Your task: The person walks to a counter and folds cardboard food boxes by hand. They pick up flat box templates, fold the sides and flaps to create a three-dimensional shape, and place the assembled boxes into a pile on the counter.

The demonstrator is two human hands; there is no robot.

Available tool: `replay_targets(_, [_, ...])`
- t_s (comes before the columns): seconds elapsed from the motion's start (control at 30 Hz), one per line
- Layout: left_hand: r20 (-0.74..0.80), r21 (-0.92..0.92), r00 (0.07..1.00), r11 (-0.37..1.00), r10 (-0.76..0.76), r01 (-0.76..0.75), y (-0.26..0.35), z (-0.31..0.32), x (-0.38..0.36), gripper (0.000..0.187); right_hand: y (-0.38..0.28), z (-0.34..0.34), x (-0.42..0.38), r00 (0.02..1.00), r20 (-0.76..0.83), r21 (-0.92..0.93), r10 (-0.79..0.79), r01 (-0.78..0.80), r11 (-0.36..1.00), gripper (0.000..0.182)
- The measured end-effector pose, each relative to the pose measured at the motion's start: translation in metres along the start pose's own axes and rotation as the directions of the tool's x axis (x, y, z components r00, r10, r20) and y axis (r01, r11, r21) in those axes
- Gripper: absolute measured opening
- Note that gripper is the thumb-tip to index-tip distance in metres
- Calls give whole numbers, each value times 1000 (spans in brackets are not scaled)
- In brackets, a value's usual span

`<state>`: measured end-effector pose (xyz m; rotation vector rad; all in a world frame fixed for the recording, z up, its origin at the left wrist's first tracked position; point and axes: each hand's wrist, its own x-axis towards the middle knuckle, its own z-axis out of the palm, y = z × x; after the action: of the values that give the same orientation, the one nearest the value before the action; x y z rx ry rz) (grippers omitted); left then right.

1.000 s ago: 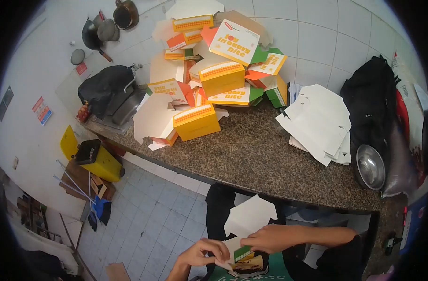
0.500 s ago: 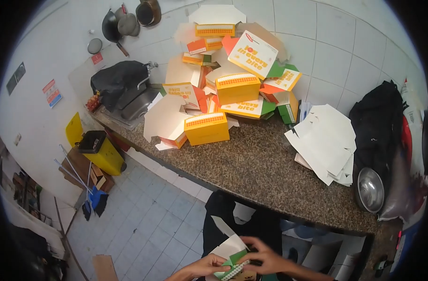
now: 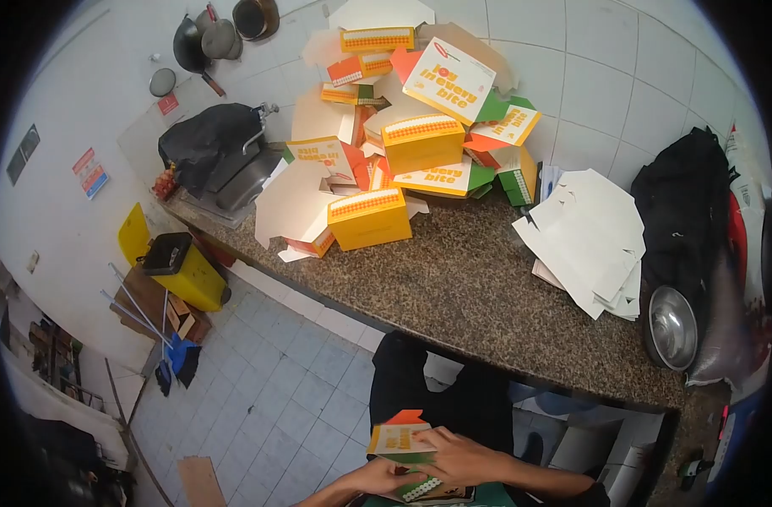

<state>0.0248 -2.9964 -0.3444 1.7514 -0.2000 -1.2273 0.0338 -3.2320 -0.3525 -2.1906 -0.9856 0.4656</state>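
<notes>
A printed cardboard food box (image 3: pixel 393 437) is in my lap, partly folded, with an orange flap upright at its far side and green sides. My left hand (image 3: pixel 376 478) grips its near left side, fingers curled against the card. Across the top and right side lies my right hand (image 3: pixel 458 459), its fingers bent over the printed panel. Both hands cover much of the box, so its near folds are hidden.
A granite counter (image 3: pixel 479 279) runs ahead of me. On it are a pile of folded yellow boxes (image 3: pixel 371 221), a stack of flat white card blanks (image 3: pixel 584 232) and a metal bowl (image 3: pixel 671 328). A sink (image 3: pixel 238 182) is at left, a yellow bin (image 3: pixel 192 275) below.
The box has turned and its printed panel now faces up, where white inner card and raised flaps showed before. My right hand has moved onto it. The view has shifted slightly.
</notes>
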Motion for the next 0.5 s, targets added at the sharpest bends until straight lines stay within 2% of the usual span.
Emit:
replay_targets(0.03, [3,-3,1000,1000,-1,1,-6,0,2,25,0,2,0,996,82,-45,-32,36,998,37])
replay_targets(0.07, [27,-49,986,986,163,-161,-16,-3,7,25,0,-2,-1,996,80,-47,-30,34,998,37])
replay_targets(0.1, [43,-97,944,942,326,-321,-21,-9,9,24,-1,-11,-3,1000,-3,16,-25,25,1000,32])
replay_targets(0.13, [45,-99,944,941,328,-323,-20,-21,1,24,-5,-19,-5,997,-81,84,-13,20,996,27])
replay_targets(0.17, [-57,-231,924,895,379,-381,-17,-41,-9,25,-7,-27,-6,997,-80,79,-12,18,997,27])
replay_targets(0.2, [-164,-348,896,825,413,-445,-10,-57,-12,25,-8,-36,-6,970,-226,194,86,-42,980,27])
replay_targets(0.23, [-164,-345,895,826,415,-447,-1,-59,-15,25,-11,-44,-5,915,-353,319,196,-79,945,27])
replay_targets(0.27, [-290,-48,772,797,566,-602,9,-58,-25,25,-15,-51,-4,871,-440,346,217,-58,936,26])
replay_targets(0.3, [-347,268,607,695,715,-667,18,-57,-36,24,-17,-50,2,871,-443,350,214,-52,935,26])
replay_targets(0.33, [-385,485,633,731,672,-481,29,-46,-37,18,-21,-46,9,862,-478,276,169,-36,961,30])
replay_targets(0.37, [-392,477,639,740,662,-474,27,-41,-33,18,-30,-46,15,855,-504,199,123,-24,980,34])
replay_targets(0.4, [-407,508,627,735,665,-450,23,-39,-26,15,-42,-57,16,924,-342,229,169,-93,969,44])
replay_targets(0.43, [-417,542,614,726,670,-423,21,-39,-24,13,-53,-71,17,926,-337,234,170,-92,968,44])
replay_targets(0.47, [-416,580,581,696,700,-423,25,-42,-23,12,-63,-87,19,941,-100,123,322,-310,943,46])
replay_targets(0.5, [-419,583,578,696,700,-420,31,-42,-23,12,-75,-96,16,910,-30,18,414,-413,910,49])
